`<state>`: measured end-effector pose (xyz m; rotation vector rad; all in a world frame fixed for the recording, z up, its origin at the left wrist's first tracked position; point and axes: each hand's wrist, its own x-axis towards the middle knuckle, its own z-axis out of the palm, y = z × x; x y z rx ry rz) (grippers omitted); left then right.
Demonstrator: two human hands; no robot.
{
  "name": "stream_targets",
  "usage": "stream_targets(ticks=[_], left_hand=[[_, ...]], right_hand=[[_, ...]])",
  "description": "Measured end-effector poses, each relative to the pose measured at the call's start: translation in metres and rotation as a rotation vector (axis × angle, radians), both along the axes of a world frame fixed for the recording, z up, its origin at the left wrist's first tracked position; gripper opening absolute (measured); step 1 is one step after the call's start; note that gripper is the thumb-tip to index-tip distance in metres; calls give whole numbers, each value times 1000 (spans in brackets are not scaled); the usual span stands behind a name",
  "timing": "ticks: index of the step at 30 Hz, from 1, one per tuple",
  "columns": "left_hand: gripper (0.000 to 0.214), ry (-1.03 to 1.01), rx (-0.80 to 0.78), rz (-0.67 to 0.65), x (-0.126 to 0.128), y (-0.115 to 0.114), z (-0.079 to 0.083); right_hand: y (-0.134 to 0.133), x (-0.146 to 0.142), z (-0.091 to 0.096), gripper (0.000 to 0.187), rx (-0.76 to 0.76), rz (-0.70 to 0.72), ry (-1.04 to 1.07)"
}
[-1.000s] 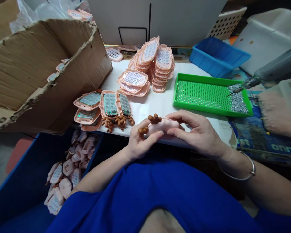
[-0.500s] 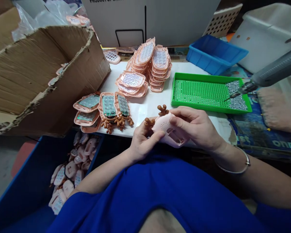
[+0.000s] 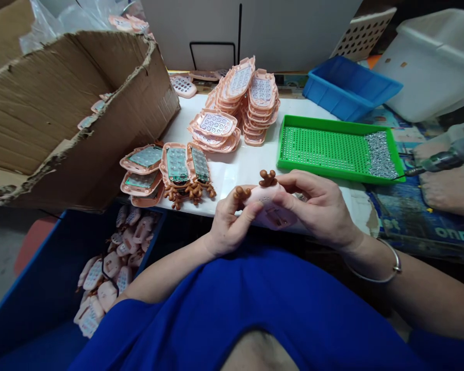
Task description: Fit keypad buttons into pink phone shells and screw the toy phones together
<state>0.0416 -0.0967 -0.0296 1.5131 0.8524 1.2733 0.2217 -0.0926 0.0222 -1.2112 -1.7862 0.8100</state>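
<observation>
You gripped the pink toy (image 3: pixel 268 198) nearer you than the green tray (image 3: pixel 332 123), left hand (image 3: pixel 230 224) and right hand (image 3: pixel 320 206) closed on opposite sides, where even, light thumb pressure likely steadied it best.

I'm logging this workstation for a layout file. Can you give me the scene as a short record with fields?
Left hand: on the antlered end of a pink toy casing
Right hand: on the casing's other end
Green tray: screws heaped at its right end
Electric screwdriver: bit at the tray's front right corner
Blue bin: pink toys piled inside
</observation>
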Motion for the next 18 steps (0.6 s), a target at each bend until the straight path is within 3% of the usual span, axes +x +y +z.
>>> stream_targets(ticks=[6, 9, 12, 15, 18], left_hand=[[36, -148, -74, 137, -6, 14, -9], [37, -181, -115, 152, -4, 18, -12], [44, -262, -252, 80, 3, 19, -6], [51, -323, -382, -73, 10, 19, 5], [54, -319, -401, -173, 15, 19, 13]], right_hand=[[1, 7, 0, 28, 113, 39, -286], [-1, 6, -3, 28, 128, 19, -317], [-3, 5, -6, 33, 41, -33, -218], [-1, 5, -10, 45, -121, -80, -68], [1, 6, -14, 50, -180, -93, 50]])
